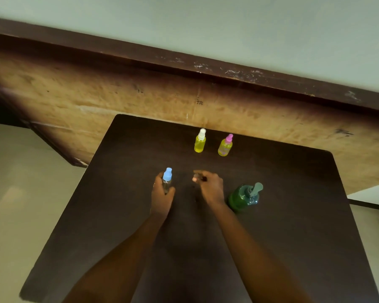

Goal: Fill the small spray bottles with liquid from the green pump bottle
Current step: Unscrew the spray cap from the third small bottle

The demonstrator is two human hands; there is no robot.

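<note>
Head view looks down on a dark table (282, 248) with both bare forearms reaching forward over it.

The left hand (162, 193) is wrapped round a small clear bottle with a blue spray cap (167, 174). The fingers curl round its far side and the thumb lies on the near side, so only the cap and a strip of the clear body show above the grip. The bottle stands roughly upright. Whether its base touches the table cannot be told, and no coloured liquid shows in the part that is visible.

The right hand (211, 188) is just to the right of the left one, apart from it, palm down. Its fingers (199, 176) are bent and point toward the blue-capped bottle. They are blurred, with a pale spot at the tips, so it cannot be told whether they pinch something small or are simply bunched together.

Just to the right of the right wrist stands the green pump bottle (243, 199), upright on the table. Its pump head (256, 189) is on, and the hand does not touch it.

Beyond both hands, near the far edge of the table, stand two more small spray bottles filled with yellow liquid. One has a white cap (200, 141) and the other a pink cap (225, 145), the pink one to the right. They stand close together without touching, well apart from either hand.

Behind the table rises a worn wooden panel (118, 95).
</note>
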